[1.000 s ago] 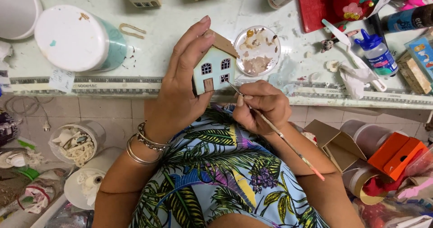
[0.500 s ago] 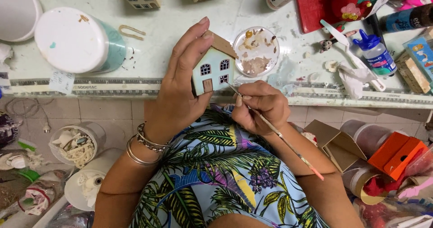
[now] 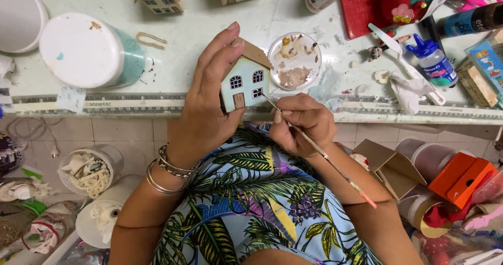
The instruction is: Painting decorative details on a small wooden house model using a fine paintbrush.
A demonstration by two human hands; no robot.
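Clamped in my left hand (image 3: 209, 113) is the small pale-green model house (image 3: 244, 81), thumb behind it and fingers laid along its roof side, its front turned to the camera just above the table edge (image 3: 157, 103). At five o'clock of it, my right hand (image 3: 301, 123) pinches a thin paintbrush (image 3: 325, 159), fingers closed on the shaft, its tip touching the front wall beside the lower right window while the pink handle end trails toward five o'clock. At one o'clock of the house sits a clear paint dish (image 3: 295, 60); at ten o'clock, a white tub (image 3: 86, 50). Risk, as I judge it: the bristles sit tight against the window, so a small twitch of either hand could smear paint across it. Against the earlier frame, house and brush hold nearly the same positions.
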